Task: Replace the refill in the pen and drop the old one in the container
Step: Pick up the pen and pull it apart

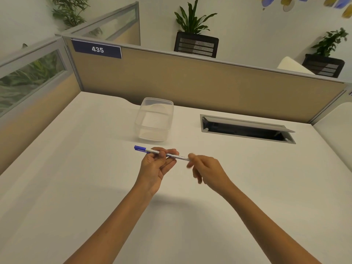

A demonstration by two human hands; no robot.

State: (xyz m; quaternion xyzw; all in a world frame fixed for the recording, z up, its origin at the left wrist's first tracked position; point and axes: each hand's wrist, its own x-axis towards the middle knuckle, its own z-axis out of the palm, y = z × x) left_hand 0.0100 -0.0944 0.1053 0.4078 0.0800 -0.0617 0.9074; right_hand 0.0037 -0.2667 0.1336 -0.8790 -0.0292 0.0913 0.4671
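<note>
A white pen (177, 157) with a blue cap lies level above the white desk, cap end pointing left. My left hand (156, 166) grips its barrel near the cap. My right hand (205, 169) pinches the pen's right end between thumb and fingertips; that hand is slightly blurred. A clear plastic container (155, 119) stands open on the desk just behind the pen, with nothing visible inside. No loose refill is in view.
A grey cable hatch (245, 128) with a raised lid is set in the desk at the right rear. Tan partition walls (190, 80) close off the back and left. The white desk (95, 187) stretches wide around my arms.
</note>
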